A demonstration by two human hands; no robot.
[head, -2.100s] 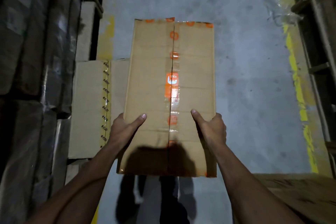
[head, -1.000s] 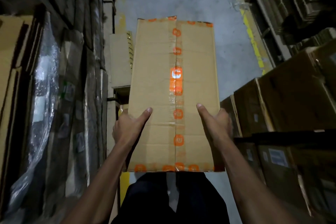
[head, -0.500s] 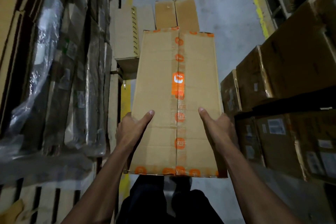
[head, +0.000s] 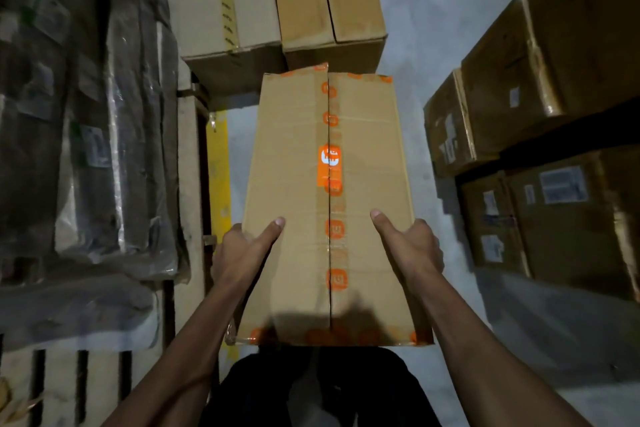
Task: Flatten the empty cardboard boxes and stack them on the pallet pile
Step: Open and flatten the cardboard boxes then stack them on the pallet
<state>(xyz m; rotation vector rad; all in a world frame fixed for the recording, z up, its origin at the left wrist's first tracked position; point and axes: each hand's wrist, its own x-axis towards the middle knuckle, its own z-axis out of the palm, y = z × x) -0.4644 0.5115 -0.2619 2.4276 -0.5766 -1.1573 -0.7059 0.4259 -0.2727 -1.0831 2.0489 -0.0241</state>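
A long cardboard box [head: 329, 204] is carried in mid-air over the grey concrete floor [head: 426, 55], clear of everything around it. Its long axis runs straight away from the person: the near short end sits just above the dark trousers [head: 311, 388], the far short end points toward two boxes standing on the floor ahead. The top face is up and roughly level, its two flaps meeting in a centre seam under orange-printed tape [head: 330, 166] that runs the full length — the box is still assembled, not flattened.

The left hand [head: 242, 253] grips the left long edge near the close end, thumb laid flat across the top face; the rest of its fingers wrap down the side, out of sight. The right hand [head: 408, 246] holds the right long edge the same way, thumb on top.

Ahead, a pale box [head: 221, 3] and a brown box [head: 329, 0] stand side by side, touching. To the left, plastic-wrapped flat bundles [head: 97, 121] rest on a wooden pallet [head: 187, 218] beside a yellow floor line [head: 218, 177]. Stacked brown cartons [head: 554, 114] with labels rise on the right.
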